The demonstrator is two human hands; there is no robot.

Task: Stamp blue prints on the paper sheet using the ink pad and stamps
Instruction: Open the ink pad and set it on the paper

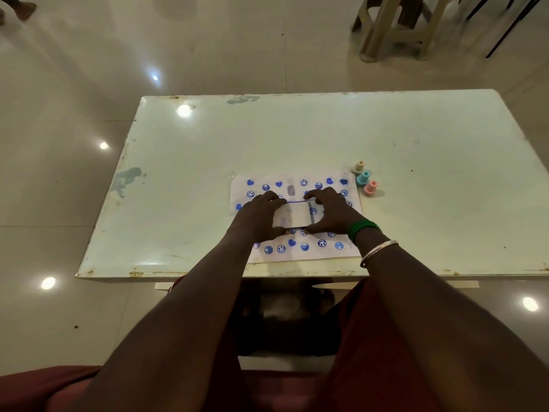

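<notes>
the table [208, 138] lies bare to the left, right and far side of the paper sheet [300, 254]. three stamps [364, 177] stand clustered just beside its far right corner. both hands, left hand [258, 215] and right hand [332, 212], cover the sheet's middle.

A single wide-angle view looked forward and steeply down from the person's head, close above both forearms. It faced across the glossy pale rectangular table [297, 138], whose edges bowed with the lens, toward the shiny tiled floor [89, 55] and the beige plastic stool [395, 28] at the far top edge.
</notes>
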